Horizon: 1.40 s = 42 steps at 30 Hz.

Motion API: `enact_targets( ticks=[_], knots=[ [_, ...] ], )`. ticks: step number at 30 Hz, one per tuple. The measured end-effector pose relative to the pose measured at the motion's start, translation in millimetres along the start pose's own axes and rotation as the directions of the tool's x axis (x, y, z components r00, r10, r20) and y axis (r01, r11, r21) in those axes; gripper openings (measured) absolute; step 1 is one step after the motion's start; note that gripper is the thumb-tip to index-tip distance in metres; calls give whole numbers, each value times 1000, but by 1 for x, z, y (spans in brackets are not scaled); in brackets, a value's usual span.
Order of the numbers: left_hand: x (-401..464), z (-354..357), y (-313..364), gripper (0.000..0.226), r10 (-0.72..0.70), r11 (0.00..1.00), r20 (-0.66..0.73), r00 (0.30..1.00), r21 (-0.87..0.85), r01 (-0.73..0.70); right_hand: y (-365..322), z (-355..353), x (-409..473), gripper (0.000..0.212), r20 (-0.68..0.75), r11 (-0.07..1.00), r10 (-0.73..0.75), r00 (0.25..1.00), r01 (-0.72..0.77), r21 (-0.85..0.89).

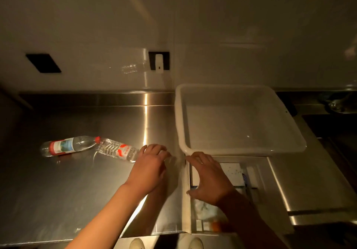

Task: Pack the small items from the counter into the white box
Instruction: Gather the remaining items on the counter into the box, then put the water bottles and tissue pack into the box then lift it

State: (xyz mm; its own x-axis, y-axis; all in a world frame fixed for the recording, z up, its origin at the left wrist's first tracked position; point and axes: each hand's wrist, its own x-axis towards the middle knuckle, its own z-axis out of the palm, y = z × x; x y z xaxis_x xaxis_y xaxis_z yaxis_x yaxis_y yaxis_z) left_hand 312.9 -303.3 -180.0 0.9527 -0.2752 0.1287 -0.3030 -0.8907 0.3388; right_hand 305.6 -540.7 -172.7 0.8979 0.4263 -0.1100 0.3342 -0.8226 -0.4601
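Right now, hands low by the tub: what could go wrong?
1. The white plastic tub has its near edge resting on the open drawer, not flat on the steel counter; a nudge from the right hand might tip it.
2. Two clear plastic bottles lie on their sides beside the left hand; a bump could roll them.
3. Dim light hides the drawer contents.

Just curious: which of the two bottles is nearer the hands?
The ribbed bottle with red label patches; its base lies beside the left hand. The smooth bottle lies farther left.
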Motion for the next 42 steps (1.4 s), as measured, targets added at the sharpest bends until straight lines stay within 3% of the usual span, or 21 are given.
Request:
enact_targets(
  ticks=[7, 18, 21, 23, 30, 35, 42],
  knots=[
    [-32, -33, -67, 33, -110, 993, -26, 994, 35, 110, -59, 11, 47, 100, -9, 998, -62, 998, 62, 9],
    [-92, -74, -206, 43, -339, 932, -23, 940, 129, 339, -153, 83, 137, 97, 71, 991, -129, 989, 126, 46],
    [-100, -81, -238, 43, -393, 911, -14, 919, 134, 391, -168, 99, 164, 99, 148, 993, -117, 982, 115, 18],
    [-102, -83, -256, 40, -409, 904, -21, 912, 126, 408, -172, 107, 177, 99, 179, 994, -112, 977, 112, 10],
    [-93, -77, -314, 41, -464, 879, -15, 886, 120, 462, -177, 140, 206, 84, 93, 995, -93, 991, 89, 51],
    [-83, -68, -343, 47, -441, 891, -3, 897, 117, 439, -178, 154, 229, 97, 174, 998, -60, 983, 59, 7],
    [-74, -54, -369, 63, -458, 886, 75, 886, 118, 449, -179, 176, 246, 95, 205, 1000, 17, 979, -20, 11]
  ],
)
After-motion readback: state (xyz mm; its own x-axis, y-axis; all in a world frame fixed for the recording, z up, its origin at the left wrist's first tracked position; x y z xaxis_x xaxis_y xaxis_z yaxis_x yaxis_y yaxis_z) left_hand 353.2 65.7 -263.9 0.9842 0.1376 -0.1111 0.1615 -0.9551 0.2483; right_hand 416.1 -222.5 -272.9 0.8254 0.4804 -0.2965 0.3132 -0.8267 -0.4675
